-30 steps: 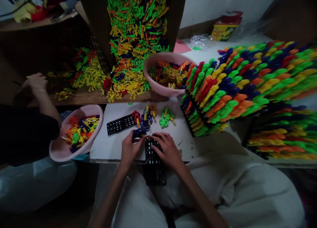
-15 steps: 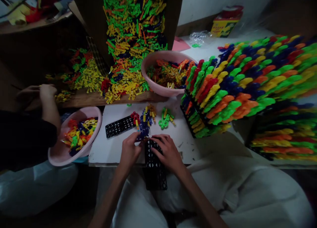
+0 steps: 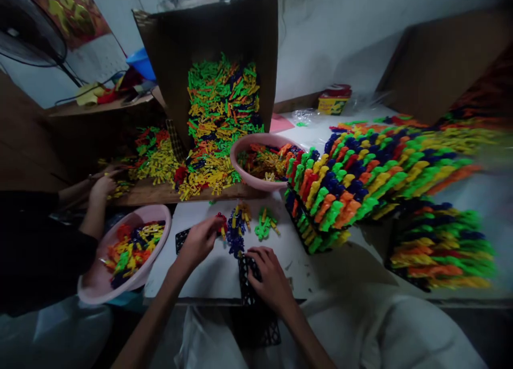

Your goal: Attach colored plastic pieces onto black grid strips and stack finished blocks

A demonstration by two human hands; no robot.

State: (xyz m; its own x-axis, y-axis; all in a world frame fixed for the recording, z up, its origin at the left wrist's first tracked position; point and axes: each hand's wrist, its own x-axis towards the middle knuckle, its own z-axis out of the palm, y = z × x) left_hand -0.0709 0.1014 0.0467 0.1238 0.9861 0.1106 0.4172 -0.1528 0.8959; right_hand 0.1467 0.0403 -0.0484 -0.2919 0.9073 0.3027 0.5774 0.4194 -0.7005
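My left hand reaches over a black perforated rack lying on the white board. Its fingers are drawn together on a small red plastic figure with a yellow piece below. With my right hand I grip another black perforated rack at the board's front edge, fingers over its top and right side. Dark blue plastic figures lie in a heap just beyond this rack. Farther right are green figures with yellow pieces, and orange-yellow ones sit behind the blue.
A pink basin of mixed pieces stands left, another pink basin behind the board. A cardboard box spills colourful pieces. Racks filled with figures crowd the right side. At the left, a co-worker's hand is among yellow pieces.
My left hand has left the rack at my right hand and moved left to the red figure. My right hand stays on its rack. The camera view has tilted upward.
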